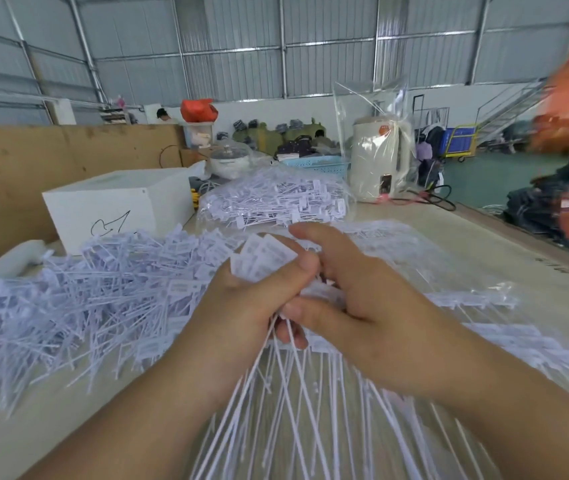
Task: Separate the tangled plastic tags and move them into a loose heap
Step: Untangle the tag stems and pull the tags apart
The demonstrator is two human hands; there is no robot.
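A bundle of white plastic tags [264,258] is held above the table [484,244], flat label heads up and long thin tails [297,403] fanning down toward me. My left hand [241,303] grips the bundle from the left, thumb across its front. My right hand [352,292] grips the same bundle from the right, fingers curled over it. A large loose heap of tags [78,306] covers the table to the left. More tags lie under clear plastic [484,299] on the right.
A bagged pile of tags [276,202] lies behind the hands. A white box [116,206] stands back left, against a cardboard wall [51,161]. A kettle in a plastic bag [376,161], a blue basket [317,164] and a cooker [229,161] stand further back. Dark clothing [539,206] is piled at right.
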